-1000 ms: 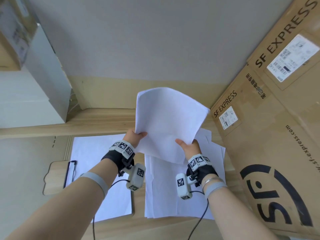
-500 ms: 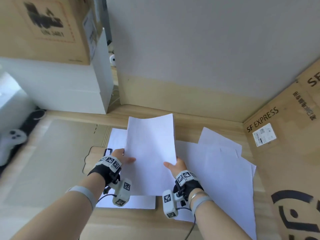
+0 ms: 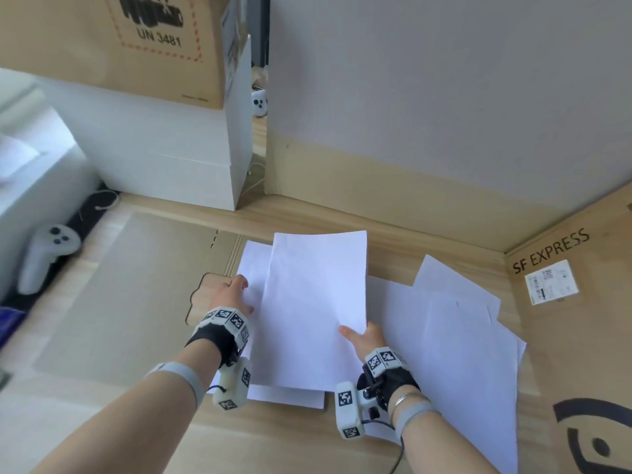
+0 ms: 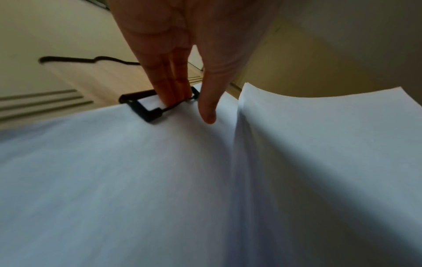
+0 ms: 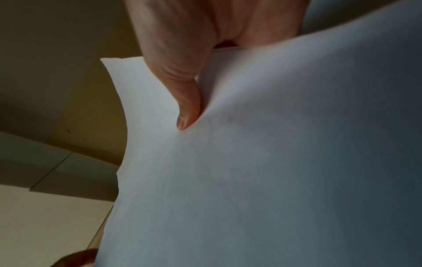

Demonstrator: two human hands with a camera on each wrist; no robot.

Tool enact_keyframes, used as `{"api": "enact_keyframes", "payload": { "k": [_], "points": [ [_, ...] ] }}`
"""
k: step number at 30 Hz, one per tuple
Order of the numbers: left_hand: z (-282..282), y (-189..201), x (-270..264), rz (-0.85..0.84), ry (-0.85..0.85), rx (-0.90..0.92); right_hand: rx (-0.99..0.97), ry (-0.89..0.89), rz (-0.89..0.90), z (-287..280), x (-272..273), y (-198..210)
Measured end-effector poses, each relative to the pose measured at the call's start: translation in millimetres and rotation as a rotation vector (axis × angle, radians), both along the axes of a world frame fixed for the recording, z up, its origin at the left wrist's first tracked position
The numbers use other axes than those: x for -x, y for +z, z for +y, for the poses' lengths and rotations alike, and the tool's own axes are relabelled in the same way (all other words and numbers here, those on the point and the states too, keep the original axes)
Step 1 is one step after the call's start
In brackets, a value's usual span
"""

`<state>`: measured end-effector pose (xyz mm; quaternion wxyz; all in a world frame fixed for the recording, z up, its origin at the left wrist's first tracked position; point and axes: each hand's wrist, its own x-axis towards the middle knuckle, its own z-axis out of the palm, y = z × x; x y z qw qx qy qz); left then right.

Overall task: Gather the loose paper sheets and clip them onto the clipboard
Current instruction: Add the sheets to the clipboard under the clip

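My right hand [image 3: 362, 336] pinches the near right edge of a small stack of white sheets [image 3: 314, 302], thumb [image 5: 187, 108] on top, holding it tilted just above the wooden clipboard [image 3: 200, 295]. One sheet [image 3: 251, 268] lies on the board beneath. My left hand [image 3: 231, 295] is off the stack. Its straight fingers [image 4: 169, 86] reach the black wire clip [image 4: 141, 108] at the board's left end, and one finger rests on the clipped sheet [image 4: 114, 162]. The held stack's edge [image 4: 319, 144] curves up beside it. More loose sheets [image 3: 444, 336] lie overlapped on the right.
A tall SF Express carton [image 3: 581, 336] walls off the right side. A white box [image 3: 154, 148] with a brown carton [image 3: 136, 46] on top stands at the back left. A white game controller [image 3: 44, 254] lies far left. A flat cardboard panel [image 3: 130, 295] lies left of the clipboard.
The stack came down from chest height to just above the clipboard. My left hand let go of it and moved to the clip. The head view swung left.
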<state>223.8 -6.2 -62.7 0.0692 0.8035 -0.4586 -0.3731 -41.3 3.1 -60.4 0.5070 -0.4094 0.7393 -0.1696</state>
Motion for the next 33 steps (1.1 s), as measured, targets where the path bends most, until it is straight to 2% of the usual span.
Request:
{"api": "enact_keyframes", "payload": {
  "k": [4,7,12,21,29,33],
  "points": [
    [-7,-2,13,-0.038,-0.036,0.045,0.003,-0.005,-0.008,5,5,0],
    [-10,1,17,-0.104,0.000,0.049,0.016,-0.018,-0.022,8,7,-2],
    [-10,-1,9,-0.104,0.022,-0.002,0.002,-0.025,-0.041,10,5,-6],
    [-9,-10,0,-0.122,-0.099,0.046,-0.061,-0.011,-0.045,11,-12,-18],
    [-20,-3,-5,-0.140,-0.215,-0.061,-0.056,-0.017,0.012,10,-16,-24],
    [-21,3,-14,-0.070,-0.274,-0.096,-0.050,-0.013,0.024,12,-18,-24]
  ]
}}
